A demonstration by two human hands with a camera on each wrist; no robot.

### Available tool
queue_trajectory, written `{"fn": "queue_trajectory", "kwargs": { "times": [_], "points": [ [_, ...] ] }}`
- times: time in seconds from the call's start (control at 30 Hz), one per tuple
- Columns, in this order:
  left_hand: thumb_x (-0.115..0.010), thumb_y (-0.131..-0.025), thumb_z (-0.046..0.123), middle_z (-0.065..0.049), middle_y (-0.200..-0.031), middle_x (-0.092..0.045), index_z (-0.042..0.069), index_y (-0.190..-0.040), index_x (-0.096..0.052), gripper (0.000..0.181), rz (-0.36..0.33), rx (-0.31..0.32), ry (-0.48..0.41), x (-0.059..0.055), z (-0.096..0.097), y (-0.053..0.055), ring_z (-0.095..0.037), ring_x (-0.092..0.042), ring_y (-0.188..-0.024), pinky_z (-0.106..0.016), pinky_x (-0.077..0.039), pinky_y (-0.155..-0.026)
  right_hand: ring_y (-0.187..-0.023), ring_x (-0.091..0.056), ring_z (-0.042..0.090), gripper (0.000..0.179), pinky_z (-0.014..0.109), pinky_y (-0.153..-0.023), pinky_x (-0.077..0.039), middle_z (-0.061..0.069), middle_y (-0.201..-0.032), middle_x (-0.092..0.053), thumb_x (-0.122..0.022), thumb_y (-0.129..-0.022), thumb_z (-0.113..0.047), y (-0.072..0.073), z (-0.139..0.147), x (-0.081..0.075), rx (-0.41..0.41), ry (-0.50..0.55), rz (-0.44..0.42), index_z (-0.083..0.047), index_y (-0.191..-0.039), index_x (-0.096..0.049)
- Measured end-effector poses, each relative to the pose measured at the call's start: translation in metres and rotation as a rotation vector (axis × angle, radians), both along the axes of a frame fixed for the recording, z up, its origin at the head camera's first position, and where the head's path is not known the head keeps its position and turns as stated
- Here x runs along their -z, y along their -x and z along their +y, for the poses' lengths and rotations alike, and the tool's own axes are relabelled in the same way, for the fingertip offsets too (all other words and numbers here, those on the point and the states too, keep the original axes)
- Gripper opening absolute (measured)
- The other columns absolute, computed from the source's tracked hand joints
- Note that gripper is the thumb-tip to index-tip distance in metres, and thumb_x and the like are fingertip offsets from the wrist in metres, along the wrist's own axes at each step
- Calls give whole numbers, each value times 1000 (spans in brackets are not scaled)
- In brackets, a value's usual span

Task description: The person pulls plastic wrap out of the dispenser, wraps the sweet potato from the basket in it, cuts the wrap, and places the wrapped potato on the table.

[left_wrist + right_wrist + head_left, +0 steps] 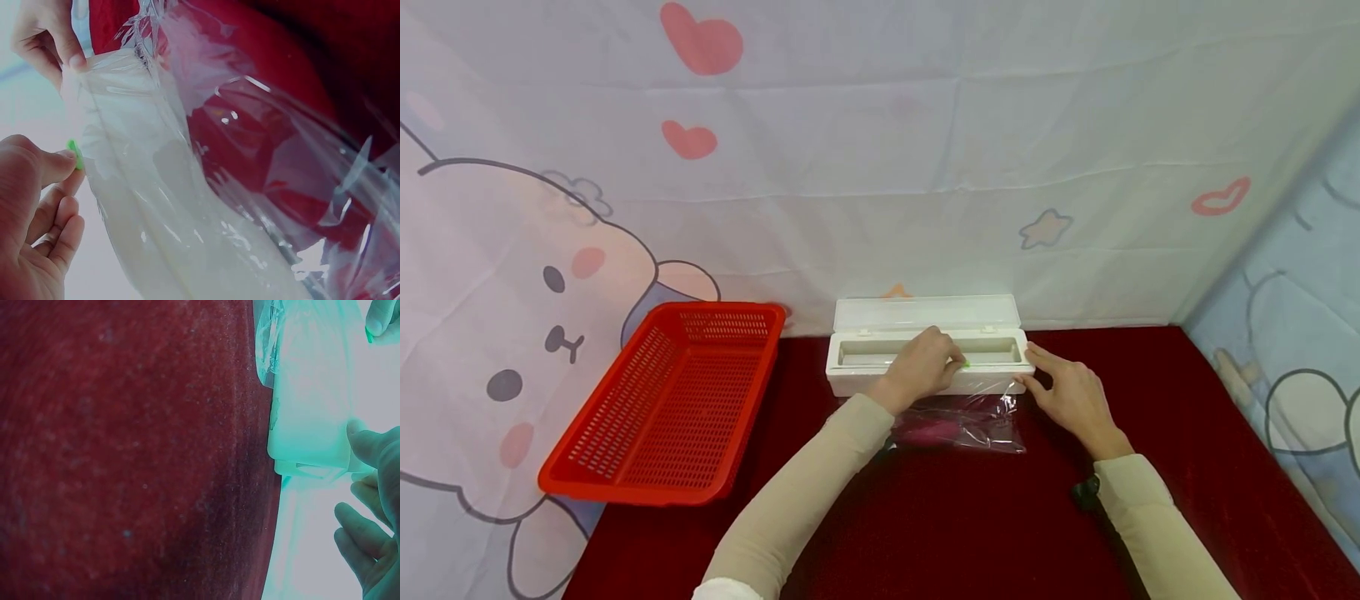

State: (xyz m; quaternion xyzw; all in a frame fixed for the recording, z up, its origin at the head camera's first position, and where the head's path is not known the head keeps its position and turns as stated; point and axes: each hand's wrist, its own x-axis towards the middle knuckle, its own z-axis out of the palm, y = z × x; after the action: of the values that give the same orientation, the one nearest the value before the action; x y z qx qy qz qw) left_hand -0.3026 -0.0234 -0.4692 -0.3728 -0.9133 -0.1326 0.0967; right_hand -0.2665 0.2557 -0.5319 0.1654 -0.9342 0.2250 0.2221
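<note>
A long white cling film dispenser [854, 383] stands at the back of the table, its clear lid [925, 313] raised. My left hand [919, 367] reaches over the front edge and pinches a small green slide cutter [76, 156] between thumb and forefinger. At the dispenser's right end, my right hand [1070, 396] grips the corner, thumb at the front and fingers behind. Clear cling film [996, 429] hangs down the front wall and spreads onto the table. Beneath the film shows a magenta patch [931, 432], partly hidden by my left forearm.
A red plastic basket [741, 433] with slotted walls stands to the left of the dispenser. Dark red cloth [970, 525] covers the table. Close behind the dispenser hangs a pale printed curtain [865, 242], with another side of it at the right.
</note>
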Motion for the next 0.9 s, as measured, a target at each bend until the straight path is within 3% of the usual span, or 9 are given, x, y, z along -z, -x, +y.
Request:
{"fn": "queue_trajectory", "kwargs": {
  "times": [0.17,0.27,0.5,0.73,0.9],
  "points": [
    [-75,-99,17,3,-103,-83,17,-106,-87,14,-2,-2,-3,-1,-4,-1,-23,-70,-93,-33,-55,-93,-106,-73,48,54,60,-73,-60,14,-141,-69,-85,-92,-28,1,-1,0,-18,5,5,-5,-139,-70],
    [-74,-100,16,2,-103,-83,16,-106,-87,14,-8,-8,-9,-2,-8,-2,-23,-69,-93,-34,-55,-93,-110,-72,48,54,61,-77,-60,16,-141,-69,-86,-91,-25,0,-1,0,-31,10,11,-3,-138,-70],
    [-74,-100,14,-1,-103,-83,13,-105,-87,14,-34,-13,-30,-4,-17,-3,-25,-70,-94,-36,-56,-95,-110,-72,48,55,61,-78,-60,17,-141,-68,-85,-92,-24,0,0,0,-29,15,6,-2,-139,-69],
    [-76,-98,13,-3,-101,-83,11,-104,-86,12,0,-1,-30,-1,-27,-3,-25,-70,-90,-37,-55,-91,-92,-75,45,55,54,-64,-59,15,-143,-68,-85,-92,-25,0,1,0,-27,4,-2,-3,-140,-69],
    [-75,-98,13,-3,-102,-83,11,-105,-86,13,-6,-9,-23,-3,-35,-5,-25,-70,-92,-37,-55,-94,-95,-75,46,56,54,-65,-59,15,-144,-67,-85,-92,-25,1,0,0,-24,-1,-9,-3,-140,-68]
  ]
}}
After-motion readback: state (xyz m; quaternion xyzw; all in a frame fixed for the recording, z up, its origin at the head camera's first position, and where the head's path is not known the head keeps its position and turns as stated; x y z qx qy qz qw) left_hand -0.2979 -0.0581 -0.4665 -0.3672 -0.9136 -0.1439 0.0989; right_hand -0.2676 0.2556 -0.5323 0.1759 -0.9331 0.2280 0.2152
